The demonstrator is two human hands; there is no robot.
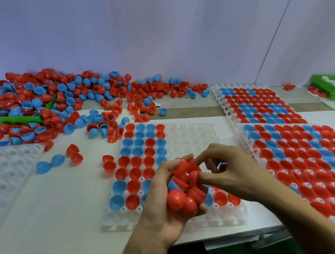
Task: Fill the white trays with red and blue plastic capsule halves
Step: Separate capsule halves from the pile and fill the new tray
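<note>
A white tray (192, 137) lies in front of me, its left columns and near row holding red and blue capsule halves, its right part bare. Above it my left hand (164, 211) grips a bunch of capsule halves (183, 196), mostly red with one blue. My right hand (230, 172) pinches a red half (194, 176) at the top of that bunch. A big heap of loose red and blue halves (67, 101) covers the back left of the table.
Two filled white trays sit at the right, one far (259, 105) and one near (302, 158). An unfilled white tray (10, 166) lies at the left. Green bins stand at the far left (15, 119) and far right (329, 86). Stray halves (57, 161) lie between the trays.
</note>
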